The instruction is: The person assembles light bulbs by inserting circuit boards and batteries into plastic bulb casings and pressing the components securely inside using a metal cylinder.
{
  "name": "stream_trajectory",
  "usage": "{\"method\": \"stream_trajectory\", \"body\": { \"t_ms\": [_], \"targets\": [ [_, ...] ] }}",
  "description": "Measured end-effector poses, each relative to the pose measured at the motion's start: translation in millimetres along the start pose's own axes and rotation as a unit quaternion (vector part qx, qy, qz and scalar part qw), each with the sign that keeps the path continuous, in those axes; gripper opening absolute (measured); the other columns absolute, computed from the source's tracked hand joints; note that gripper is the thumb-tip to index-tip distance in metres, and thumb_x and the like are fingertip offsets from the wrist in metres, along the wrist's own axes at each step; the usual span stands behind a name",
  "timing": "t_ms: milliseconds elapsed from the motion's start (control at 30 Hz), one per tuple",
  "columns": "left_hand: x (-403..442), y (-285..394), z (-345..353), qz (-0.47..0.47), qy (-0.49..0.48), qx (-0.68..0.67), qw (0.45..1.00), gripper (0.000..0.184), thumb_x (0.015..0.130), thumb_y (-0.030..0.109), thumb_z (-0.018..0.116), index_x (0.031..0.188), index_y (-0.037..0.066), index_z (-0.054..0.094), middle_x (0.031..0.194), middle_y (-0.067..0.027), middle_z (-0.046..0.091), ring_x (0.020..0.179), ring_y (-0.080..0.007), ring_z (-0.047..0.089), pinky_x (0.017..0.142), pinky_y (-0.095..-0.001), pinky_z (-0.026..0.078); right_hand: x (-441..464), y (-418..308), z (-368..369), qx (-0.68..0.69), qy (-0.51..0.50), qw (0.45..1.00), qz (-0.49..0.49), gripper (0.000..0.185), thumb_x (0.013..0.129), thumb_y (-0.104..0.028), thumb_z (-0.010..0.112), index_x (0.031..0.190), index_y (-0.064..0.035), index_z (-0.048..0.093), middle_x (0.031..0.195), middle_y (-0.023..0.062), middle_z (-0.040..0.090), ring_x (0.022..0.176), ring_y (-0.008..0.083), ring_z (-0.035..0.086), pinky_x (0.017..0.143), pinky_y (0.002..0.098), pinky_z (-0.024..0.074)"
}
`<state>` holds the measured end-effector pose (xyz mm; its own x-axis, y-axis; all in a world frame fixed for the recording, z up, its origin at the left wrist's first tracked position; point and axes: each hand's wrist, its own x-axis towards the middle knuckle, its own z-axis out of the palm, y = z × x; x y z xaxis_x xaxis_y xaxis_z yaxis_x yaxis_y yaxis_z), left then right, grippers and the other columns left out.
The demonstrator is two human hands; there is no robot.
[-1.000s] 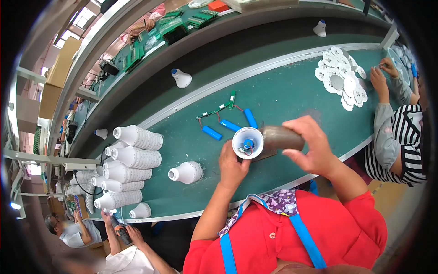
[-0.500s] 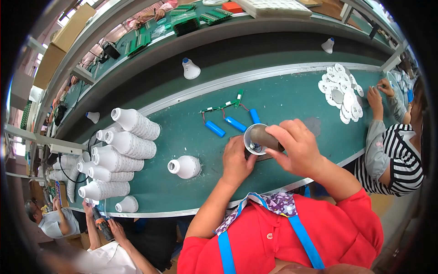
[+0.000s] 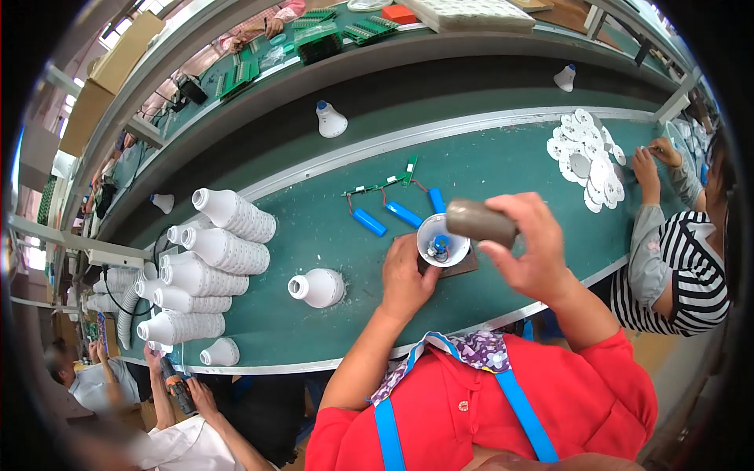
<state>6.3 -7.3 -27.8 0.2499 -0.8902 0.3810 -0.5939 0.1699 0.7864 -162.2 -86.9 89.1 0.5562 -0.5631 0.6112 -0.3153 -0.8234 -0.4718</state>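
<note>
My left hand [image 3: 408,275] grips a white cone-shaped housing [image 3: 425,232] from its left side, over a dark block [image 3: 465,265] on the green table. Inside the open top of the housing, a blue part with wires [image 3: 441,245] shows. My right hand [image 3: 536,250] is wrapped round a brown cylinder [image 3: 481,223], held just right of and above the housing's rim, apart from it. Behind the housing, blue cells [image 3: 404,213] are wired to a strip of green boards [image 3: 369,188]. A single white housing [image 3: 317,288] lies left of my left hand.
Stacked white housings [image 3: 212,271] lie at the left. White discs [image 3: 587,161] are piled at the right, near a co-worker's hands [image 3: 653,157]. Another person holds a power tool [image 3: 177,385] at lower left. Housings with blue tips [image 3: 331,121] stand on the belt behind the ledge.
The brown cylinder went into the housing's mouth and has now come back out, up and to the right, with my right hand. The housing stays in my left hand.
</note>
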Motion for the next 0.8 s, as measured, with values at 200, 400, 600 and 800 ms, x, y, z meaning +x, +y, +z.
{"method": "stream_trajectory", "body": {
  "t_ms": [200, 400, 600, 800],
  "targets": [
    [0, -10, 6, 0.014, 0.028, -0.060, 0.998, 0.038, 0.066, 0.006, 0.068, 0.101, 0.001, 0.057, 0.096, -0.0150, 0.058, 0.090, -0.0321, 0.055, 0.077, -0.0377, 0.045, -56, 64, -2, 0.144, -0.033, 0.945, 0.293, 0.031, 0.081, -0.018, 0.062, 0.106, -0.0033, 0.052, 0.091, 0.0097, 0.056, 0.078, 0.0175, 0.054, 0.067, 0.0287, 0.0438],
    [-2, -7, 11, -0.191, 0.014, -0.286, 0.939, 0.040, 0.064, 0.000, 0.067, 0.103, 0.003, 0.057, 0.101, -0.0134, 0.060, 0.091, -0.0311, 0.056, 0.079, -0.0362, 0.045, -113, 116, 19, 0.193, -0.095, 0.910, 0.355, 0.029, 0.082, -0.021, 0.061, 0.105, -0.0050, 0.053, 0.093, 0.0110, 0.057, 0.081, 0.0207, 0.054, 0.072, 0.0312, 0.0438],
    [21, 24, -1, -0.053, 0.036, -0.166, 0.984, 0.042, 0.077, 0.002, 0.064, 0.115, -0.001, 0.048, 0.111, -0.0112, 0.057, 0.099, -0.0194, 0.056, 0.085, -0.0308, 0.045, -112, 120, 7, -0.008, -0.092, 0.968, 0.233, 0.030, 0.079, -0.021, 0.062, 0.104, -0.0066, 0.054, 0.101, 0.0122, 0.054, 0.094, 0.0302, 0.049, 0.081, 0.0385, 0.0409],
    [80, 17, 18, -0.361, -0.104, -0.505, 0.777, 0.027, 0.088, 0.012, 0.055, 0.112, 0.001, 0.047, 0.102, -0.0079, 0.056, 0.089, -0.0145, 0.055, 0.080, -0.0283, 0.045, -120, 125, 4, -0.093, -0.041, 0.985, 0.142, 0.037, 0.075, -0.023, 0.065, 0.107, -0.0067, 0.054, 0.104, 0.0121, 0.051, 0.099, 0.0325, 0.045, 0.086, 0.0422, 0.0381]
  ]
}}
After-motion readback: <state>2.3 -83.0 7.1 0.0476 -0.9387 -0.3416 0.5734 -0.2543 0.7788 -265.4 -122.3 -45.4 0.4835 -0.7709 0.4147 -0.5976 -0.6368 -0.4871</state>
